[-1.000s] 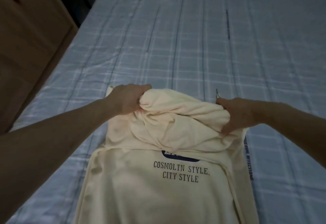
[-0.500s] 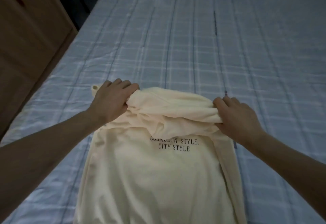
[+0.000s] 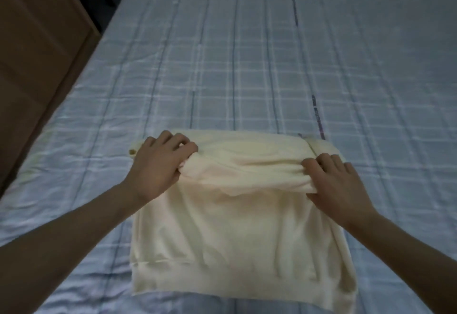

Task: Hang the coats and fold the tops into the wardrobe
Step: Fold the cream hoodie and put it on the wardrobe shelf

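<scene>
Cream top on checked bed, left hand and right hand fingers gripping its rolled fold (far edge), wooden wardrobe left

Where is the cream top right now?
In the head view, the cream top lies low-centre on the blue plaid bed sheet, gripped by left hand and right hand.

A plain cream top lies on a pale blue bedsheet checked with white and darker blue lines. At ten o'clock, brown wood.
</scene>
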`<state>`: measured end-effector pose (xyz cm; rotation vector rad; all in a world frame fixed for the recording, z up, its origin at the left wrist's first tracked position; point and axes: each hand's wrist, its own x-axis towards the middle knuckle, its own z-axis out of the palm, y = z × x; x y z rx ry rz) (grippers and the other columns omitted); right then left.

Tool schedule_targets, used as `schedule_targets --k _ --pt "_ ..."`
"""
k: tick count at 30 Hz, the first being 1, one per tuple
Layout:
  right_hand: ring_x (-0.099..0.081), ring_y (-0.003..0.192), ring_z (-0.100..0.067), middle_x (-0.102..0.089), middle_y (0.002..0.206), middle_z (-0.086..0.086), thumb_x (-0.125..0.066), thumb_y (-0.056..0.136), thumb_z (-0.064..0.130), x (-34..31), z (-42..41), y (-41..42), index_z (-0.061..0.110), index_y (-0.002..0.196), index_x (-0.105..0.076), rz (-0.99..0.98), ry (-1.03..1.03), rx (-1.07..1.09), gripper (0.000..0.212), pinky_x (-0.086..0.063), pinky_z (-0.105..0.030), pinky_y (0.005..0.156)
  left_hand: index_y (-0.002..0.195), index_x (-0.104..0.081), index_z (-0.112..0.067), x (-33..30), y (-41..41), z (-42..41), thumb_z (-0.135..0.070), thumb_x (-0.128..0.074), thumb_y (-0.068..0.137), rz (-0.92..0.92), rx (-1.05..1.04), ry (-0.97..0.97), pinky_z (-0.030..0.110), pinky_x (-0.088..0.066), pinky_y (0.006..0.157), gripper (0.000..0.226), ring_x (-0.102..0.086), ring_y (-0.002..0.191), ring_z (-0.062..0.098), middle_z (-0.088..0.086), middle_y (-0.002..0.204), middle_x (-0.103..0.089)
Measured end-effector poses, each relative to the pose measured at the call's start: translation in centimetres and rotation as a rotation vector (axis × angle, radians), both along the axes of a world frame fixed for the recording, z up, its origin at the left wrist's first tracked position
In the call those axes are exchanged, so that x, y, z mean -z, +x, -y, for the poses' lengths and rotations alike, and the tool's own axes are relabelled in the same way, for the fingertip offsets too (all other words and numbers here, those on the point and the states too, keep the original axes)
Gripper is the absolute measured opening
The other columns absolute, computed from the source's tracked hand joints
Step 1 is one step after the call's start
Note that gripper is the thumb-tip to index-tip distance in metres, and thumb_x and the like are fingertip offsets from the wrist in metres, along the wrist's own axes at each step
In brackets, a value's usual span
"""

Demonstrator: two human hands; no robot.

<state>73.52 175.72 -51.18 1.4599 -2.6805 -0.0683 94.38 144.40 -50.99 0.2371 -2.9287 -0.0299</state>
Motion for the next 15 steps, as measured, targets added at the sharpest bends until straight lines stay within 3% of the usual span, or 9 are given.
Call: schedule_targets --k 7,10,12,15 --pt "-0.051 0.078 -0.03 -0.052 0.091 -0.006 -0.085 0.057 0.02 1.7 -2.0 1.9 0.017 0.104 -0.061 0.021 0.012 -0.03 0.053 -0.039 -0.038 0.063 0.105 -0.051 -0.026 2.4 3.4 -2.7 -0.003 -0.069 0.054 0.025 0.035 0.007 0.038 -0.044 0.059 0.059 -0.054 0.086 0.03 0.002 0.106 -0.061" --pt "-0.051 0.078 -0.03 -0.053 0.091 -0.005 -0.085 0.053 0.016 1.2 -2.6 2.6 0.016 0.102 -0.063 0.061 -0.005 -0.005 0.054 -0.04 -0.038 0.063 0.105 -0.049 -0.027 2.4 4.3 -3.3 -0.013 -0.058 0.059 0.075 0.0 0.05 0.037 -0.047 0.059 0.049 -0.056 0.085 0.031 0.002 0.105 -0.061" --pt "-0.052 0.079 -0.029 -0.052 0.093 -0.003 -0.085 0.047 0.017 1.3 -3.3 3.3 0.019 0.103 -0.061 0.139 0.043 -0.001 0.061 -0.042 -0.038 0.062 0.107 -0.049 -0.028 3.0 5.1 -3.5 -0.022 -0.046 0.062 0.17 -0.002 0.134 0.038 -0.049 0.061 0.046 -0.055 0.089 0.029 0.001 0.11 -0.058" --pt "-0.052 0.096 -0.023 -0.045 0.108 0.005 -0.073 0.057 0.042 0.8 -3.5 4.4 0.035 0.114 -0.045 0.355 0.325 -0.019 0.064 -0.046 -0.034 0.067 0.111 -0.05 -0.032 3.9 6.2 -3.7 -0.032 -0.053 0.059 0.471 0.096 0.338 0.036 -0.053 0.073 0.052 -0.045 0.105 0.02 -0.006 0.124 -0.043"
